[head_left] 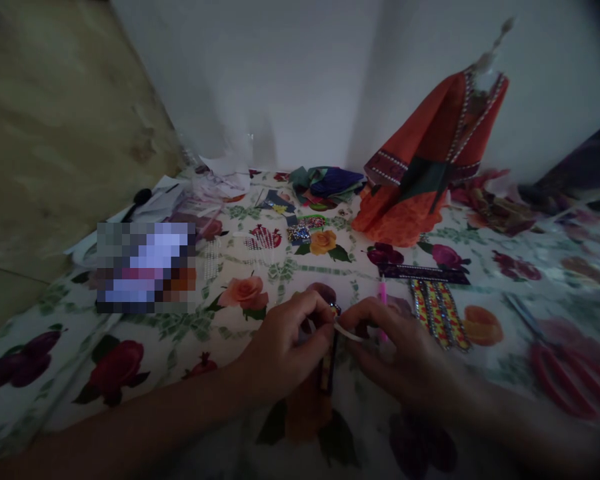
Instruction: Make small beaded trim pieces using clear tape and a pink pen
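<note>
My left hand pinches the top of a narrow dark strip of beaded trim, which hangs down between my hands. My right hand comes in from the other side, its fingertips at a thin white strip that runs from the trim. Part of the join is hidden by my fingers. Just beyond my right hand stands a pink pen-like tool. Several lengths of sequinned yellow and red trim lie to its right.
A floral tablecloth covers the table. At the back stand a doll in an orange dress and a pile of fabric scraps. Red-handled scissors lie at the right. A pixelated patch hides an area at the left.
</note>
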Demonstrator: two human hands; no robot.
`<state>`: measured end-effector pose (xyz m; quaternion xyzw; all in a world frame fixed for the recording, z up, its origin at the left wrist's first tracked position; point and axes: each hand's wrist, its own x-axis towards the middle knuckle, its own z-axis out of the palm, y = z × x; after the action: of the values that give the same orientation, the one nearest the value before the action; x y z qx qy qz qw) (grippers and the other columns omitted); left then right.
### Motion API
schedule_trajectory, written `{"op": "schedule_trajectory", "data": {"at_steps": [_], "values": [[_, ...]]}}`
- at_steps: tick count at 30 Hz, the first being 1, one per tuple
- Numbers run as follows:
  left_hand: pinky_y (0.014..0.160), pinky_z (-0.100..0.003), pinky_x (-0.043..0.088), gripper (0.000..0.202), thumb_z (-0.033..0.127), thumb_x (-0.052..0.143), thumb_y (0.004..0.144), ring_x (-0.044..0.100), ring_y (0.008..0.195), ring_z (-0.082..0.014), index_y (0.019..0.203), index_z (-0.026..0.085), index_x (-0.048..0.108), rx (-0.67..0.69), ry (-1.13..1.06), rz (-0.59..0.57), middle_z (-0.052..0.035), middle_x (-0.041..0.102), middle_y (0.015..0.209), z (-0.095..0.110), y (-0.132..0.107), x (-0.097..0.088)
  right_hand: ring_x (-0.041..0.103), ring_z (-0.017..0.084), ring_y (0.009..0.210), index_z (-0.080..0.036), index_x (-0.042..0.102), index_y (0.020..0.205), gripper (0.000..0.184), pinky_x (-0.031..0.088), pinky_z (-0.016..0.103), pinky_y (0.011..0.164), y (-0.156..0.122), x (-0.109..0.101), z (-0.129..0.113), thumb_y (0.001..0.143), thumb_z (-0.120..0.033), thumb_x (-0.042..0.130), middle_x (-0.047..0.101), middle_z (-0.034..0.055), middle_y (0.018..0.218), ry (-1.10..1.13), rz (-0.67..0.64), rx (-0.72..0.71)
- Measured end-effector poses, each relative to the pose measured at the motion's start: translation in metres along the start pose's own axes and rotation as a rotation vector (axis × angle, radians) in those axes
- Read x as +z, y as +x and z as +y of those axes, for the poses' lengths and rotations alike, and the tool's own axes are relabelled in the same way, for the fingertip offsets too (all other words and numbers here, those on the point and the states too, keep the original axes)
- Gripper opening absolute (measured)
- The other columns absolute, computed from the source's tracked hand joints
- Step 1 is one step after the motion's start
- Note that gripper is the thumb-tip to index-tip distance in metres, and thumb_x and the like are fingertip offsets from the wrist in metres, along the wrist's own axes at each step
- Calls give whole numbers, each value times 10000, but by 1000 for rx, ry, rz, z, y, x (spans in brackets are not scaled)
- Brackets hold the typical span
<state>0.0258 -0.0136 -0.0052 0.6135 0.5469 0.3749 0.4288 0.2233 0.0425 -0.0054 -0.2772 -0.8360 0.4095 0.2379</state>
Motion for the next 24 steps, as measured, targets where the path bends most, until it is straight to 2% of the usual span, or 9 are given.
{"op": "schedule_trajectory", "data": {"at_steps": [7,12,19,24], "values": [[589,-242,389,56,167,527,862,511,685,-119,819,189,557,9,7,-9,27,551,758,-1,0,0,555,100,727,-211,575,945,16,444,230,658,3,-3,-5,938,-197,572,613,-33,826,58,-56,35],[628,-263,406,71,166,514,848,522,700,-131,787,189,541,3,8,-5,20,547,754,0,1,0,557,109,743,-202,591,934,39,450,236,666,5,-5,-4,940,-187,555,623,-22,826,104,-57,97],[624,-277,393,55,167,508,799,504,679,-142,756,194,530,15,61,-7,20,539,723,1,0,-1,588,134,802,-201,650,1003,118,449,255,683,8,-1,0,950,-257,561,672,7,903,232,-178,212],[614,-277,391,43,171,503,781,520,680,-150,763,198,532,28,83,24,13,555,726,-3,0,1,535,112,710,-192,691,931,138,408,227,618,10,1,4,921,-187,554,641,-10,788,244,-163,209]]}}
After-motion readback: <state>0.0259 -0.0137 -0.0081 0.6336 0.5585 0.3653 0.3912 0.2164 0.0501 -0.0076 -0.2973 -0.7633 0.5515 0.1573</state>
